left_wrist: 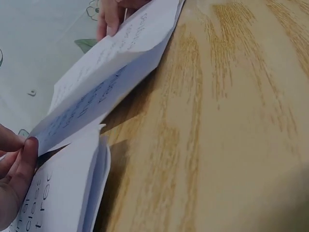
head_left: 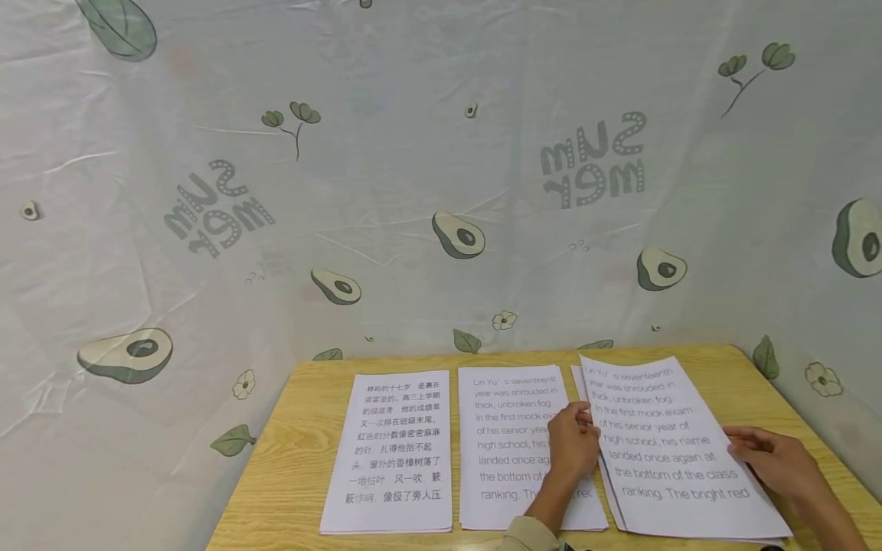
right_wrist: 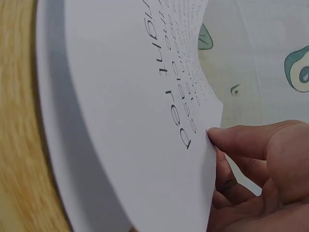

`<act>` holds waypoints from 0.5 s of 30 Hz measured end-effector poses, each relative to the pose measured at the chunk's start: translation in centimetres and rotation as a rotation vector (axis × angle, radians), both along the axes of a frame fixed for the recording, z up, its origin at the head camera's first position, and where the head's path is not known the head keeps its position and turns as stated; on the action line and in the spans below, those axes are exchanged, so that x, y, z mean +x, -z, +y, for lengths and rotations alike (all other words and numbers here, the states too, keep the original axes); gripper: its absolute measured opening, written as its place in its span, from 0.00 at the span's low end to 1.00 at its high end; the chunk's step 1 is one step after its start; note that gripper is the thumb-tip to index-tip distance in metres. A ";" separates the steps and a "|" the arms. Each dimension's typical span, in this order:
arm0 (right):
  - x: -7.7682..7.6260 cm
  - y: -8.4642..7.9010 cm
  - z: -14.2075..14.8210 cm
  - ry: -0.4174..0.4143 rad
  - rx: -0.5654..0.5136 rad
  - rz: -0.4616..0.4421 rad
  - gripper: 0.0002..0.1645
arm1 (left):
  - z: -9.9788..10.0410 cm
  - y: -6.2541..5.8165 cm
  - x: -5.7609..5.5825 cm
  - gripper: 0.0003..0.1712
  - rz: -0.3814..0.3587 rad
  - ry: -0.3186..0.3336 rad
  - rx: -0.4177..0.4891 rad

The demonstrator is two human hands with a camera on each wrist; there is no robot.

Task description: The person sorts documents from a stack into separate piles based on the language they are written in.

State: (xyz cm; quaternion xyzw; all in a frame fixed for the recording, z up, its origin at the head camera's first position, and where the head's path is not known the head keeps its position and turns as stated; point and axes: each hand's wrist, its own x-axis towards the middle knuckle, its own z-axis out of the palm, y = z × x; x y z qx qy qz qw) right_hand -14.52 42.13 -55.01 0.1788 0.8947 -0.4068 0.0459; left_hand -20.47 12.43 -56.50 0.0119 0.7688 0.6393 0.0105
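Observation:
A printed English sheet (head_left: 661,444) lies lifted over the right paper stack (head_left: 613,501), with both hands on its side edges. My left hand (head_left: 574,444) pinches its left edge, the forearm crossing the middle stack (head_left: 499,428). At the opposite edge, my right hand (head_left: 779,463) grips the paper between thumb and fingers. In the left wrist view the raised sheet (left_wrist: 96,72) bows upward, and printed text shows beneath it. The right wrist view has the right thumb on the curved sheet (right_wrist: 125,106), with more paper under it.
A stack printed in Chinese (head_left: 393,459) lies at the left of the wooden table (head_left: 289,436). The middle stack carries the same English text as the held sheet. A white curtain (head_left: 386,191) with avocado prints hangs behind the table and along its sides.

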 end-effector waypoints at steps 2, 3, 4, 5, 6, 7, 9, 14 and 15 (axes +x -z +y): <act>0.0 0.1 0.0 -0.001 0.004 -0.006 0.32 | 0.0 0.1 0.0 0.22 0.002 0.002 -0.018; 0.0 0.1 0.0 -0.006 0.011 -0.008 0.32 | 0.0 0.1 0.0 0.22 0.003 0.003 -0.024; 0.0 0.1 -0.1 -0.008 0.012 -0.007 0.32 | 0.0 0.1 0.1 0.22 -0.001 0.004 -0.028; 0.0 0.2 -0.1 -0.012 0.027 -0.002 0.31 | 0.1 0.1 0.1 0.22 -0.002 0.003 -0.029; 0.0 0.2 -0.2 -0.015 0.038 0.003 0.31 | 0.1 0.1 0.1 0.22 -0.009 0.003 -0.032; 0.0 0.1 -0.3 -0.017 0.057 0.007 0.30 | 0.2 0.0 0.1 0.22 -0.014 0.002 -0.032; 0.0 -0.1 -0.5 -0.028 0.108 0.023 0.28 | 0.2 -0.2 0.2 0.22 -0.020 0.004 -0.039; 0.4 -0.7 -1.0 -0.053 0.275 0.090 0.24 | -0.3 -0.7 0.2 0.20 0.000 0.027 -0.071; 0.4 -0.9 -1.2 -0.044 0.297 0.097 0.24 | -0.5 -0.8 0.1 0.20 0.011 0.031 -0.077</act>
